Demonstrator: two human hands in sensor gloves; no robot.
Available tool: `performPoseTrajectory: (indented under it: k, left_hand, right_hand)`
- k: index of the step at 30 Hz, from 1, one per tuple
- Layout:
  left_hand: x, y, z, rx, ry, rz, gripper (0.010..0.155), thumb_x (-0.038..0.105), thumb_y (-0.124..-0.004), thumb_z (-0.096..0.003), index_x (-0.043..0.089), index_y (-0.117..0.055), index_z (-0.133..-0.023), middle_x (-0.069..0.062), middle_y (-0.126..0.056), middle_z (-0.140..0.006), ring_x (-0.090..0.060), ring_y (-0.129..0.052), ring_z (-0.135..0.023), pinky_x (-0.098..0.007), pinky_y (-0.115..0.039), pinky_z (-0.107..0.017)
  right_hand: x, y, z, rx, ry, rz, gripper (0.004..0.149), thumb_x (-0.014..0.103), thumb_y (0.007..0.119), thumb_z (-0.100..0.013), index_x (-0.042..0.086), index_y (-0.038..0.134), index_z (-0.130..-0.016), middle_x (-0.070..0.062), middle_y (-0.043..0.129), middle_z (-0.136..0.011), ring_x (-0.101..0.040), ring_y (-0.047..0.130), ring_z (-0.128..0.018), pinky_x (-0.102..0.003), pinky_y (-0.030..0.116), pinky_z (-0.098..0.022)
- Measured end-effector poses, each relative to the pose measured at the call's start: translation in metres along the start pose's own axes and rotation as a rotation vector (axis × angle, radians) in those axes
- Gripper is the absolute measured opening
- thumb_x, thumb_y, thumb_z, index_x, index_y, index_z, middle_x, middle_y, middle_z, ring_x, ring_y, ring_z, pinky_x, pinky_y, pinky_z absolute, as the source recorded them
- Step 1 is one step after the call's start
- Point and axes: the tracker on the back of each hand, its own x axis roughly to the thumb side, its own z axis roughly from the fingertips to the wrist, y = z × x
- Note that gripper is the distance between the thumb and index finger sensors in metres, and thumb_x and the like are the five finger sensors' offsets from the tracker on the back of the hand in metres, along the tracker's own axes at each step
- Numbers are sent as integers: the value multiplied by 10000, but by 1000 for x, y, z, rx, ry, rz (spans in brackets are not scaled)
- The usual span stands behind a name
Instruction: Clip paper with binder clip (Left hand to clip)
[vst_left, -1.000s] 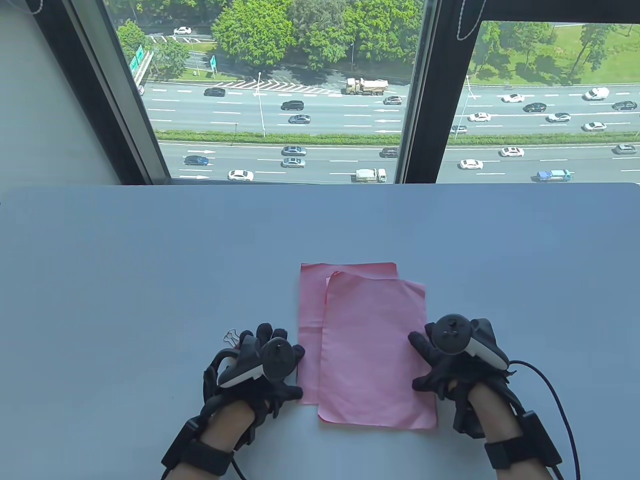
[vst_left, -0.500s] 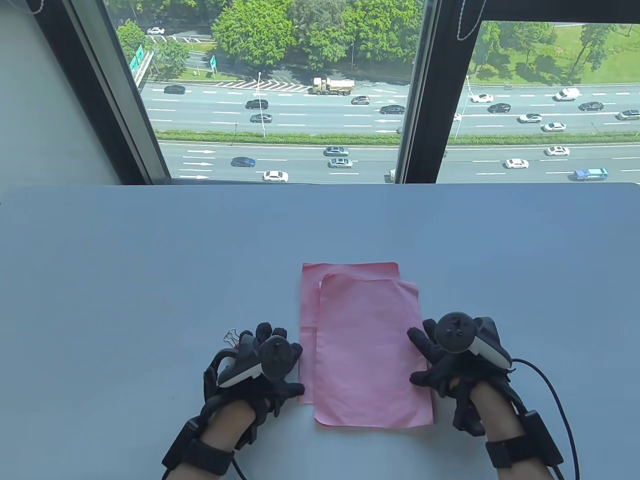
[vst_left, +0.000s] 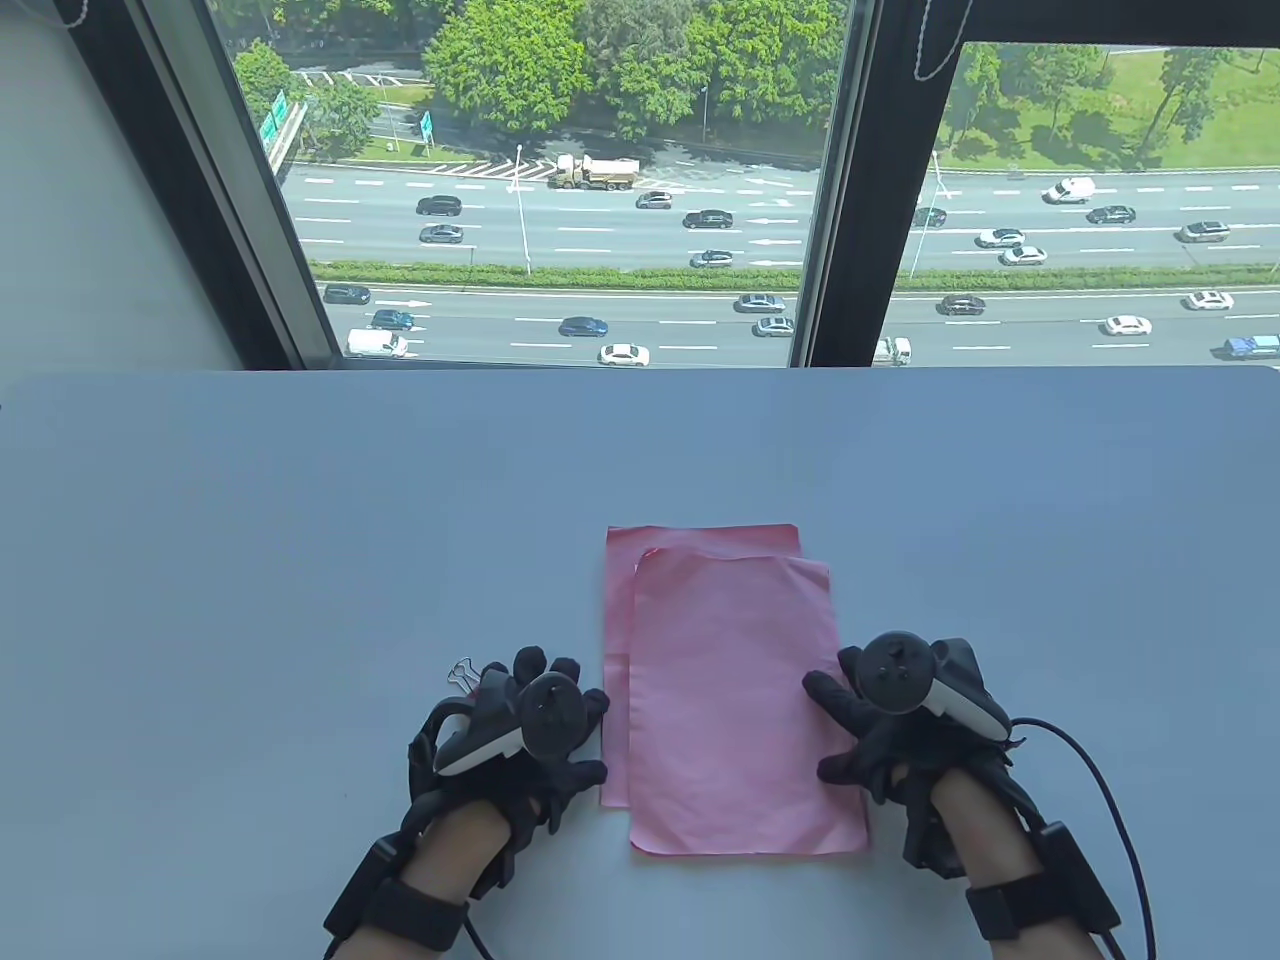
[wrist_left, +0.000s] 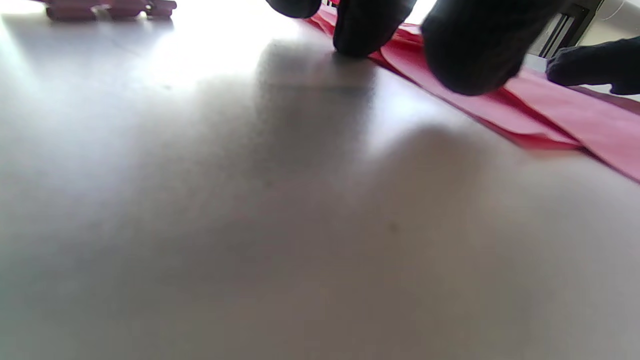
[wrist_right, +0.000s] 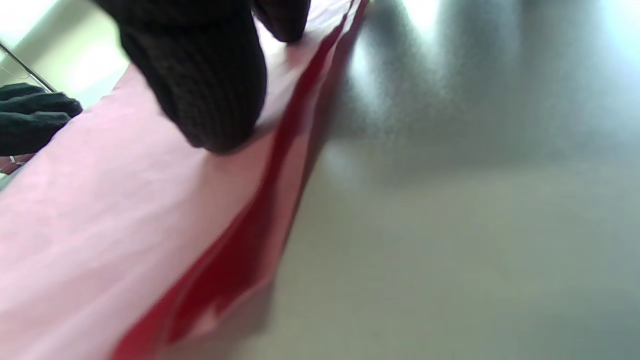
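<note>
Two pink paper sheets lie overlapped on the table. The top sheet (vst_left: 735, 700) sits a little nearer and to the right of the bottom sheet (vst_left: 700, 535). My left hand (vst_left: 575, 725) rests with its fingertips (wrist_left: 367, 30) on the table at the bottom sheet's left edge and holds nothing. The binder clip (vst_left: 463, 675), with wire handles, lies on the table just left of that hand; it also shows in the left wrist view (wrist_left: 110, 9), apart from the fingers. My right hand (vst_left: 835, 725) presses its fingertips (wrist_right: 210, 85) on the top sheet's right edge.
The grey table (vst_left: 300, 520) stretches to a window at its far edge. A black cable (vst_left: 1100, 770) runs from my right wrist along the table's lower right.
My right hand has slid the top sheet leftward and straightened it, so it lines up more closely with the bottom sheet. My left hand and the clip have stayed in place.
</note>
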Motion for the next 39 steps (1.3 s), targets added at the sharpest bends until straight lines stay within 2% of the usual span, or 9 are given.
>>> performPoseTrajectory:
  k: [8, 11, 13, 17, 21, 29, 33, 36, 39]
  left_hand:
    - [-1, 0, -1, -6, -3, 10, 725, 573, -750, -459, 333, -527, -1105, -44, -325, -1213, -357, -89, -1049, -594, -106, -672]
    - [-1, 2, 0, -4, 3, 8, 740, 585, -748, -457, 312, -532, -1109, -59, -321, -1213, -358, -83, -1049, -595, -106, -674]
    - [-1, 2, 1, 4, 0, 21, 749, 583, -750, -455, 264, -552, -1103, -65, -336, -1210, -358, -91, -1049, -596, -111, -675]
    - [-1, 2, 1, 6, -15, 26, 719, 561, -745, -461, 264, -579, -1094, -65, -356, -1209, -359, -102, -1051, -595, -118, -676]
    - [0, 1, -1, 9, -36, 35, 692, 552, -742, -463, 296, -595, -1090, -65, -368, -1209, -362, -117, -1053, -597, -132, -681]
    - [0, -1, -1, -9, -36, 38, 694, 555, -729, -468, 327, -559, -1101, -61, -355, -1211, -361, -107, -1052, -597, -128, -680]
    - [-1, 2, 0, 9, -21, 38, 688, 560, -730, -466, 324, -588, -1096, -51, -369, -1212, -359, -118, -1057, -598, -139, -688]
    - [0, 7, 3, 79, -14, 2, 729, 573, -746, -453, 250, -600, -1089, -66, -423, -1203, -377, -183, -1064, -607, -192, -702]
    - [4, 11, 6, 132, -46, 15, 762, 587, -767, -441, 244, -578, -1094, -85, -452, -1198, -402, -229, -1065, -615, -232, -707]
  right_hand:
    - [8, 5, -4, 9, 8, 7, 844, 444, 885, -415, 306, 378, -1076, -111, 151, -1109, -527, 82, -940, -704, 187, -636]
    - [6, -2, 0, 0, -11, -35, 838, 456, 866, -424, 301, 365, -1077, -109, 152, -1109, -523, 84, -940, -702, 195, -633]
    - [2, -10, 7, -56, -17, -44, 827, 455, 860, -427, 260, 389, -1078, -130, 245, -1118, -536, 186, -955, -709, 264, -633]
    - [-8, -24, 21, -130, 30, -83, 755, 482, 808, -451, 169, 511, -1071, -221, 573, -1078, -585, 521, -926, -710, 456, -609]
    - [-4, -26, 22, -180, -14, -132, 708, 473, 798, -454, 118, 613, -1038, -234, 767, -972, -561, 685, -858, -696, 546, -580]
    - [6, -17, 19, -148, -69, -153, 696, 477, 800, -453, 143, 627, -1038, -215, 698, -1024, -553, 605, -905, -707, 517, -592]
    - [3, -20, 20, -164, -50, -140, 701, 477, 800, -454, 158, 605, -1047, -214, 699, -1028, -558, 617, -900, -706, 520, -591]
    - [1, -22, 20, -231, -61, -109, 780, 478, 844, -432, 211, 493, -1076, -197, 532, -1101, -588, 536, -928, -722, 478, -604]
    - [6, -16, 16, -184, -93, -89, 866, 476, 894, -405, 251, 407, -1085, -139, 341, -1143, -582, 359, -976, -742, 366, -631]
